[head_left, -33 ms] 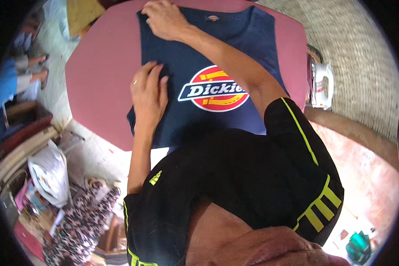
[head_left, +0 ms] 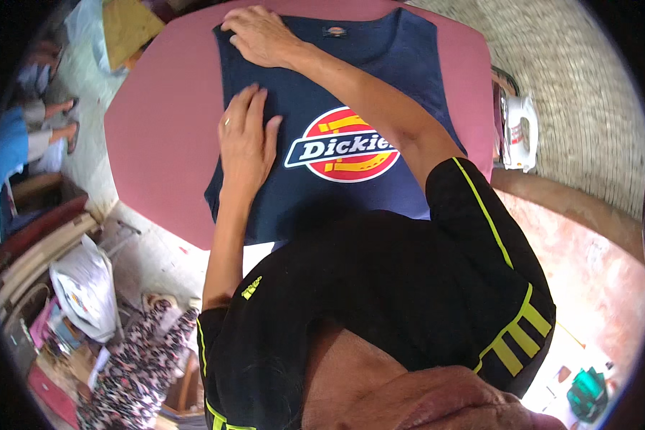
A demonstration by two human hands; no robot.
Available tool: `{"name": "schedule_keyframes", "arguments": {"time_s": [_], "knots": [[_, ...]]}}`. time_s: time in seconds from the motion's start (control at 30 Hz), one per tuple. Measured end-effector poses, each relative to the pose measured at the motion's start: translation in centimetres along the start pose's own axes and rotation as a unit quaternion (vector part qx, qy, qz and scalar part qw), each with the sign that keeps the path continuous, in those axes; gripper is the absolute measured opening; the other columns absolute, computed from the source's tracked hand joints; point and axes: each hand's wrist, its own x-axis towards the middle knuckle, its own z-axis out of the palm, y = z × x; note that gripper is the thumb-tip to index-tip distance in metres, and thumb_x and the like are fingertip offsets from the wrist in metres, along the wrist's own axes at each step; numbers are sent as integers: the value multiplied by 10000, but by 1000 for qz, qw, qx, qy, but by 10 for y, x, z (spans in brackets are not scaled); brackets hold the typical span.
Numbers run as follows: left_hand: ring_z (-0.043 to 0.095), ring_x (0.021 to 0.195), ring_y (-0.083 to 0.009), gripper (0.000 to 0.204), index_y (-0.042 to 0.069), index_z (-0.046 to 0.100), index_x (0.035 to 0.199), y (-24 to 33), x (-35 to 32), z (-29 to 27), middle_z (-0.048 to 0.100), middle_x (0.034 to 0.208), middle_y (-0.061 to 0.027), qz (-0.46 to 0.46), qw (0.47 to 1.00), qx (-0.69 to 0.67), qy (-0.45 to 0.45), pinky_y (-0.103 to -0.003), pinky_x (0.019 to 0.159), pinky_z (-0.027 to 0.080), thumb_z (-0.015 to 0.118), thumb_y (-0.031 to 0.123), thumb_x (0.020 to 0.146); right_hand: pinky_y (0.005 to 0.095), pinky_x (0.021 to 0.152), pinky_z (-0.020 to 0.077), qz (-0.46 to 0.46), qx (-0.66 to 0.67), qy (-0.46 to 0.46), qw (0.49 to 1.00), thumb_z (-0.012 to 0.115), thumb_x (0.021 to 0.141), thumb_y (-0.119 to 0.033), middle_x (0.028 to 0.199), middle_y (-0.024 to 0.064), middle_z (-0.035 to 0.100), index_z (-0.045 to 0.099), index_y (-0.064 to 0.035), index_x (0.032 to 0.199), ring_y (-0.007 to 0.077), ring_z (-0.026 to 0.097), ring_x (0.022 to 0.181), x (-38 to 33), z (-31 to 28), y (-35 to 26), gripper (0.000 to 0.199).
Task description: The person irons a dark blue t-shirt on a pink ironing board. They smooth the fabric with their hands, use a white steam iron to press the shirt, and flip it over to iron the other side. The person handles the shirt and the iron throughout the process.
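Note:
A navy tank top (head_left: 416, 79) with a red, white and yellow printed emblem lies spread on a padded mauve ironing surface (head_left: 158, 122). My left hand (head_left: 247, 136), a ring on one finger, rests flat on its left side with the fingers stretched and a little apart. Across the garment reaches my right arm. My right hand (head_left: 260, 36) is at the far left shoulder strap, fingers bent and spread at the cloth's edge; their undersides are hidden. Part of the emblem is covered by my right forearm.
A white iron (head_left: 521, 135) stands beyond the right edge of the padded surface. On the floor at lower left are a white plastic bag (head_left: 86, 287) and a patterned cloth (head_left: 132, 373). Another person's legs (head_left: 54, 122) show at far left.
My left hand has slid slightly farther up the tank top and to the right. My right hand stays at the strap; the whole view has shifted a little.

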Motion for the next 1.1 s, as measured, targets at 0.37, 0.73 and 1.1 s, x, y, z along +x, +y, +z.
{"name": "schedule_keyframes", "arguments": {"time_s": [0.37, 0.73, 1.1], "knots": [[407, 1400, -351, 534, 59, 586, 1349, 30, 69, 56, 477, 1480, -156, 108, 989, 101, -13, -504, 1125, 305, 643, 387, 932, 442, 846, 528, 117, -79, 185, 973, 585, 857, 37, 948, 140, 675, 655, -60, 908, 368, 657, 929, -183, -195, 102, 130], [454, 1359, -387, 601, -8, 512, 1393, 145, 167, 234, 491, 1466, -222, 229, 974, 7, -2, -490, 1111, 361, 603, 385, 947, 460, 1131, 398, 85, -115, 30, 989, 621, 869, -177, 1375, 195, 573, 564, -15, 1344, 379, 507, 1318, -201, -191, 197, 506], [463, 1349, -444, 704, 10, 469, 1459, 133, 176, 230, 458, 1495, -254, 367, 911, 188, -28, -530, 1121, 378, 478, 555, 1014, 499, 1109, 396, 242, -147, 14, 959, 642, 911, -330, 1529, 125, 463, 602, -110, 1356, 328, 394, 1442, -352, -226, 3, 498]]}}
